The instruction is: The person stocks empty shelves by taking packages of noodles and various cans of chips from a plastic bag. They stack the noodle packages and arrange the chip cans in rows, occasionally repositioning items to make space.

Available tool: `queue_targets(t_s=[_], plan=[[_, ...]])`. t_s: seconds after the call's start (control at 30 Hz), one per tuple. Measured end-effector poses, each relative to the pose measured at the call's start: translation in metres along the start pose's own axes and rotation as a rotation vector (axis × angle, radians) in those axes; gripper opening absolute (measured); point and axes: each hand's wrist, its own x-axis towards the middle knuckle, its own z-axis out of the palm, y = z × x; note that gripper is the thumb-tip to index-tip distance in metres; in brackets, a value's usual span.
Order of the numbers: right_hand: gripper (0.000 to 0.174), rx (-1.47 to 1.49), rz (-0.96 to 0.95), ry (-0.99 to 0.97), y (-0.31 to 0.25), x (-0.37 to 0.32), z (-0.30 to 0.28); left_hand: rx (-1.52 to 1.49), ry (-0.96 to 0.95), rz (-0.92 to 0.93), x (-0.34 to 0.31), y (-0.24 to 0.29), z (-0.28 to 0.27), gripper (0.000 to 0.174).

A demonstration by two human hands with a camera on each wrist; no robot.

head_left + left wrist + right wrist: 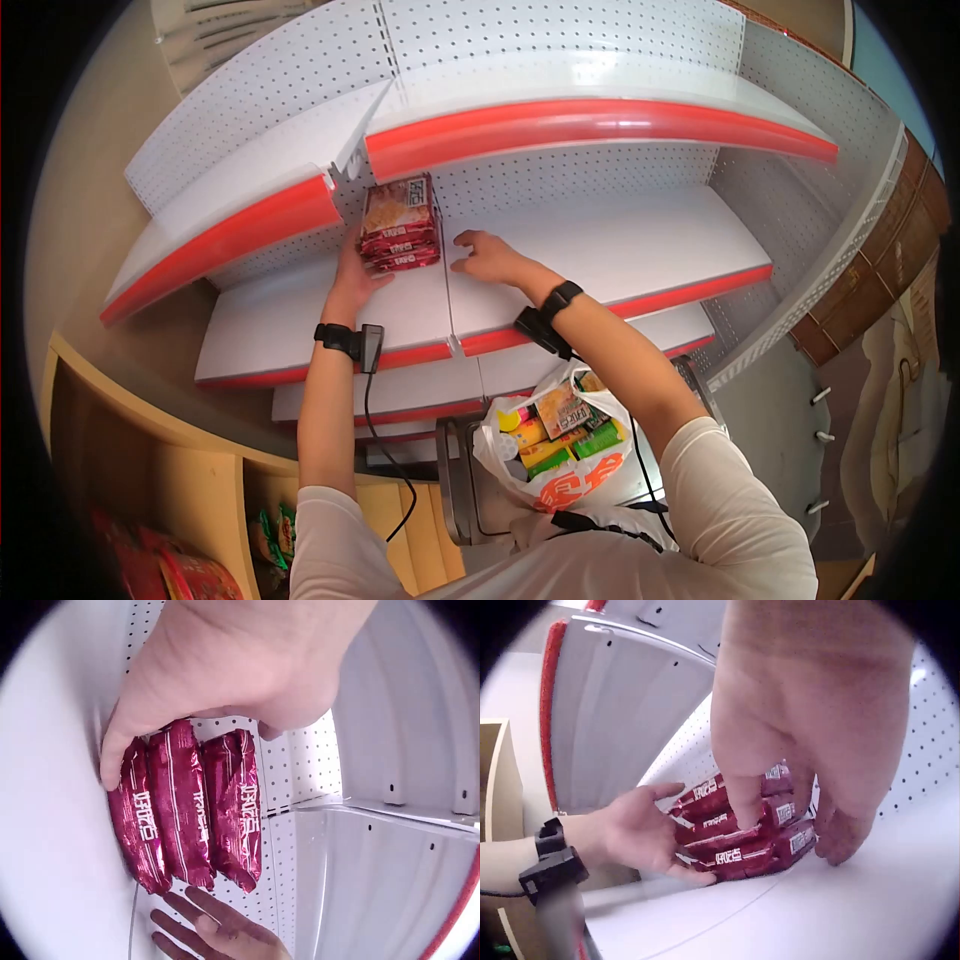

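Observation:
Three red, shiny snack packets (pixel 400 215) lie stacked on the middle white shelf, beside the seam between two shelf boards. The top packet shows a picture of the food and pale lettering. My left hand (pixel 355 275) is at the left end of the stack, its fingers spread against the packets (pixel 180 810). In the right wrist view, the left hand (pixel 641 832) spans the height of the pile. My right hand (pixel 490 258) is just right of the stack, fingers extended towards it and holding nothing. Its loosely spread fingers show below the packets in the left wrist view.
An upper shelf with a red front edge (pixel 600 125) overhangs the stack, and a perforated back panel (pixel 580 175) stands behind. Below the right arm, a white plastic bag (pixel 500 465) holds several colourful snack packs. A wooden cabinet (pixel 150 400) stands at the left.

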Motion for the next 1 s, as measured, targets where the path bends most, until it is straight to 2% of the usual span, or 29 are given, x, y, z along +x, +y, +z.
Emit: queue_targets(t_s=[0.03, 0.07, 0.1, 0.13, 0.17, 0.2, 0.27, 0.3, 0.37, 0.4, 0.43, 0.47, 0.5, 0.53, 0.57, 0.6, 0.63, 0.67, 0.7, 0.73, 0.77, 0.83, 0.87, 0.9, 0.97, 1.0], plan=[[0.050, 0.001, 0.016, -0.003, -0.003, -0.020, -0.007, 0.047, 0.096, 0.018, 0.000, -0.002, -0.005, 0.061], [0.044, 0.058, -0.106, 0.088, -0.008, -0.048, -0.017, 0.095, 0.188, 0.031, -0.001, -0.004, -0.011, 0.059], [0.037, 0.107, -0.221, 0.179, -0.011, -0.078, -0.027, 0.192, 0.159, 0.243, -0.007, -0.011, -0.025, 0.054], [0.029, 0.211, -0.214, 0.230, -0.017, -0.113, -0.037, 0.281, 0.129, 0.446, -0.024, -0.021, -0.034, 0.049], [0.021, 0.313, -0.200, 0.280, -0.017, -0.149, -0.042, 0.307, 0.135, 0.533, -0.060, -0.021, -0.022, 0.044], [0.016, 0.283, -0.147, 0.292, -0.004, -0.185, -0.040, 0.332, 0.146, 0.619, -0.102, -0.019, -0.008, 0.040], [0.011, 0.256, -0.028, 0.241, 0.024, -0.248, -0.026, 0.281, -0.182, 0.752, -0.173, -0.054, 0.013, 0.033], [0.011, 0.261, 0.042, 0.179, 0.048, -0.273, -0.009, 0.252, -0.363, 0.667, -0.192, -0.085, 0.027, 0.028], [0.016, 0.083, -0.051, -0.040, 0.092, -0.306, 0.024, 0.506, -0.710, 0.281, -0.226, -0.131, 0.061, 0.022], [0.016, 0.086, -0.040, -0.058, 0.116, -0.320, 0.041, 0.570, -0.838, 0.148, -0.229, -0.163, 0.080, 0.026], [0.022, 0.083, 0.014, -0.206, 0.139, -0.332, 0.058, 0.607, -0.885, -0.064, -0.225, -0.210, 0.091, 0.033], [0.028, 0.077, 0.064, -0.348, 0.158, -0.338, 0.067, 0.831, -0.851, 0.011, -0.219, -0.253, 0.098, 0.037], [0.028, 0.077, 0.065, -0.360, 0.172, -0.341, 0.070, 0.947, -0.782, -0.001, -0.210, -0.288, 0.105, 0.041], [0.034, -0.076, 0.048, -0.158, 0.184, -0.344, 0.072, 1.062, -0.710, -0.013, -0.200, -0.320, 0.109, 0.046], [0.041, -0.228, 0.027, 0.044, 0.193, -0.346, 0.069, 1.054, -0.702, -0.019, -0.187, -0.350, 0.110, 0.046], [0.049, -0.114, 0.353, -0.107, 0.193, -0.347, 0.055, 0.912, -0.524, -0.014, -0.176, -0.380, 0.108, 0.047], [0.049, -0.115, 0.352, -0.125, 0.191, -0.351, 0.047, 0.768, -0.345, -0.013, -0.169, -0.403, 0.107, 0.048], [0.048, -0.151, 0.372, 0.072, 0.189, -0.353, 0.040, 0.760, -0.332, -0.020, -0.163, -0.419, 0.106, 0.048], [0.047, -0.186, 0.388, 0.273, 0.189, -0.354, 0.031, 0.681, -0.227, -0.108, -0.157, -0.424, 0.108, 0.049], [0.051, -0.169, 0.517, 0.248, 0.187, -0.354, 0.022, 0.600, -0.123, -0.193, -0.154, -0.430, 0.110, 0.051], [0.051, -0.171, 0.509, 0.239, 0.202, -0.357, 0.022, 0.593, -0.112, -0.193, -0.151, -0.436, 0.115, 0.051], [0.057, -0.316, 0.409, 0.227, 0.237, -0.360, 0.026, 0.486, 0.290, -0.274, -0.154, -0.439, 0.126, 0.053], [0.061, -0.102, 0.526, 0.108, 0.248, -0.358, 0.026, 0.306, 0.244, -0.298, -0.150, -0.448, 0.125, 0.055], [0.061, -0.101, 0.516, 0.098, 0.249, -0.356, 0.025, 0.301, 0.257, -0.296, -0.147, -0.457, 0.124, 0.055], [0.058, -0.229, 0.478, -0.018, 0.246, -0.351, 0.024, 0.067, 0.137, -0.180, -0.148, -0.471, 0.126, 0.055], [0.065, -0.283, 0.519, -0.060, 0.246, -0.348, 0.021, 0.119, 0.156, -0.243, -0.150, -0.470, 0.130, 0.051]])
